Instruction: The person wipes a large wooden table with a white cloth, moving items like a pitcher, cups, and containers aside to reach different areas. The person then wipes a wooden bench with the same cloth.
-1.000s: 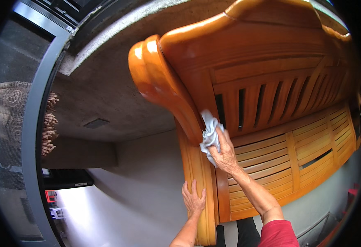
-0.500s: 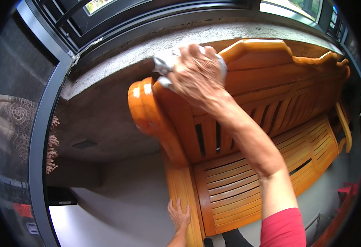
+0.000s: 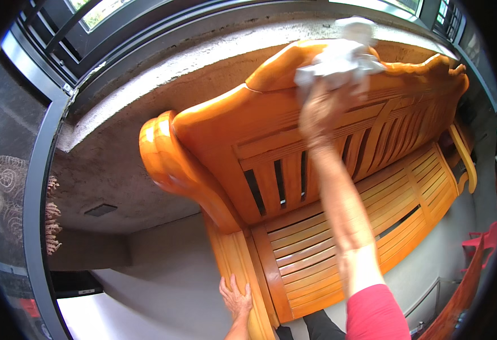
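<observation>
I see one glossy orange wooden bench (image 3: 339, 226), with a slatted seat, a slatted backrest and a carved top rail. My right hand (image 3: 325, 107) is raised to that top rail, near its middle, closed around one crumpled white cloth (image 3: 339, 59) that is pressed against the rail's crest; both are blurred, so I cannot make out the fingers one by one. My right forearm crosses the backrest slats, and a red sleeve (image 3: 376, 314) covers the upper arm at the lower edge of the picture. My left hand (image 3: 236, 297) lies flat and open on the front end of the bench's left armrest (image 3: 186, 175), fingers spread over the wood and holding nothing. I count two armrests: the broad curved one on the left and a thinner one (image 3: 464, 158) at the far right end. Behind the bench runs one rough concrete ledge (image 3: 163, 85) under a dark window frame (image 3: 90, 39). One red plastic chair (image 3: 483, 241) shows at the right edge.
</observation>
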The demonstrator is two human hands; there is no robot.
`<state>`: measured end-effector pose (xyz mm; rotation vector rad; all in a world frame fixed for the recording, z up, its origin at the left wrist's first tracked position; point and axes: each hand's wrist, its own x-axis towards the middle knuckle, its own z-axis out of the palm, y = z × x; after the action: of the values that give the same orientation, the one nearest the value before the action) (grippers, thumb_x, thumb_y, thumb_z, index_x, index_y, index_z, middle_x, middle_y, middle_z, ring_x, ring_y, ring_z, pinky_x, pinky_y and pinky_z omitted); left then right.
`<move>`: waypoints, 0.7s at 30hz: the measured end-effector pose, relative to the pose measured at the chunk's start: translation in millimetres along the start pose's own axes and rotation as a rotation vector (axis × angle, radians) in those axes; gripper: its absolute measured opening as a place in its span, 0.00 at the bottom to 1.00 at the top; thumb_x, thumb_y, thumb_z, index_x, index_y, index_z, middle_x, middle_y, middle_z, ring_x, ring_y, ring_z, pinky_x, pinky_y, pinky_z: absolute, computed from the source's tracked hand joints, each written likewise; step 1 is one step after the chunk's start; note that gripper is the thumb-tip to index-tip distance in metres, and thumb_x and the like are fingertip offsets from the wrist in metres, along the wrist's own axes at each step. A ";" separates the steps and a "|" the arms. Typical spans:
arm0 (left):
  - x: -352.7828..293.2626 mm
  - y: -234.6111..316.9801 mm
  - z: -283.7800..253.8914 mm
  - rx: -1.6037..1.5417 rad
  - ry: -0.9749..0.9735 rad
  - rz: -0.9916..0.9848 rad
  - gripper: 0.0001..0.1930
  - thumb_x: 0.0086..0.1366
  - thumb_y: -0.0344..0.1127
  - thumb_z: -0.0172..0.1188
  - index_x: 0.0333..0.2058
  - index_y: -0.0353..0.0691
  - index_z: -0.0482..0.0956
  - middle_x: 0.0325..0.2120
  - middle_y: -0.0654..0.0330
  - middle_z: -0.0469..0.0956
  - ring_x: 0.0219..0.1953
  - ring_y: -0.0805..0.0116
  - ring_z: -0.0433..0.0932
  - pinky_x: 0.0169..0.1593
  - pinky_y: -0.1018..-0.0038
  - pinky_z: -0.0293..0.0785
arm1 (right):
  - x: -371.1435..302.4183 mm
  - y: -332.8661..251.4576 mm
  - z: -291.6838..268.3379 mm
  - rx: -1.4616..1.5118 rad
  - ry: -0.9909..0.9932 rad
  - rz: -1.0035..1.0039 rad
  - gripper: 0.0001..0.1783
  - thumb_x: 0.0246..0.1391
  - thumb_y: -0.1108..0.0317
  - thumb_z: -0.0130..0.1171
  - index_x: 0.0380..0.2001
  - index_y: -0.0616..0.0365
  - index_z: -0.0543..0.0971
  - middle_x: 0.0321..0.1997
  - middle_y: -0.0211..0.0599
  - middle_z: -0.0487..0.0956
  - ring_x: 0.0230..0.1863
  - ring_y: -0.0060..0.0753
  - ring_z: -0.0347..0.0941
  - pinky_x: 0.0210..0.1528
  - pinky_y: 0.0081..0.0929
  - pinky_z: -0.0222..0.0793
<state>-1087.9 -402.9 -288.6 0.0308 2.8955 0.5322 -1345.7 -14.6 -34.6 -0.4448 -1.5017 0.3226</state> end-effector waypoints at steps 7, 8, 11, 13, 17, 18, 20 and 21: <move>-1.5 5.6 16.2 -0.074 0.003 -0.001 0.32 0.55 0.43 0.64 0.59 0.49 0.65 0.63 0.51 0.52 0.63 0.48 0.53 0.60 0.54 0.63 | -135.1 -65.4 23.5 0.177 -0.190 -0.450 0.19 0.51 0.43 0.58 0.45 0.30 0.75 0.53 0.24 0.63 0.49 0.32 0.57 0.48 0.34 0.56; -1.5 1.6 15.7 -0.071 0.028 0.014 0.32 0.55 0.42 0.64 0.58 0.48 0.65 0.62 0.51 0.53 0.63 0.48 0.54 0.59 0.54 0.64 | -136.2 -59.8 24.9 0.176 -0.174 -0.412 0.20 0.49 0.41 0.58 0.46 0.28 0.75 0.52 0.22 0.63 0.48 0.31 0.57 0.47 0.34 0.55; -1.0 0.2 12.3 -0.046 0.060 0.026 0.32 0.54 0.41 0.64 0.58 0.47 0.66 0.62 0.50 0.54 0.62 0.47 0.55 0.58 0.54 0.65 | -122.1 20.3 1.2 -0.138 -0.375 -0.499 0.28 0.52 0.44 0.56 0.55 0.35 0.67 0.53 0.32 0.64 0.52 0.41 0.60 0.45 0.41 0.55; -1.8 -0.9 9.0 -0.016 0.073 0.027 0.32 0.54 0.40 0.64 0.58 0.46 0.65 0.62 0.50 0.54 0.62 0.47 0.55 0.58 0.54 0.65 | -102.5 75.8 -12.5 -0.071 -0.373 -0.310 0.34 0.58 0.52 0.52 0.64 0.49 0.58 0.62 0.48 0.61 0.60 0.54 0.59 0.54 0.52 0.55; -3.0 5.0 11.3 -0.001 0.042 0.007 0.33 0.55 0.42 0.64 0.59 0.47 0.65 0.62 0.51 0.53 0.63 0.48 0.55 0.58 0.55 0.65 | -88.6 117.5 -33.5 -0.355 -0.268 -0.039 0.41 0.62 0.54 0.47 0.68 0.63 0.43 0.65 0.66 0.51 0.64 0.63 0.53 0.60 0.57 0.51; -2.7 4.1 12.0 0.002 0.044 0.009 0.33 0.55 0.43 0.64 0.59 0.47 0.65 0.62 0.51 0.53 0.63 0.48 0.55 0.58 0.55 0.65 | -86.5 122.1 -36.1 -0.335 -0.228 0.126 0.41 0.62 0.53 0.45 0.68 0.64 0.43 0.66 0.66 0.50 0.64 0.62 0.52 0.60 0.56 0.50; -2.6 3.5 13.4 0.000 0.047 0.010 0.33 0.55 0.44 0.64 0.59 0.47 0.65 0.62 0.51 0.53 0.63 0.48 0.54 0.58 0.55 0.66 | -74.6 130.4 -32.3 -0.292 -0.145 0.450 0.39 0.64 0.51 0.41 0.68 0.65 0.45 0.67 0.65 0.50 0.65 0.60 0.52 0.62 0.55 0.49; -2.9 3.5 12.8 -0.009 0.039 0.009 0.33 0.55 0.44 0.64 0.59 0.47 0.65 0.62 0.52 0.54 0.63 0.48 0.54 0.58 0.55 0.66 | -69.5 134.4 -27.9 -0.265 -0.106 0.609 0.39 0.64 0.50 0.40 0.67 0.66 0.45 0.67 0.65 0.49 0.65 0.59 0.52 0.63 0.54 0.49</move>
<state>-1082.6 -395.3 -298.6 0.0323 2.9323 0.5533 -1312.5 68.4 -159.7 -1.1172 -1.4911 0.6327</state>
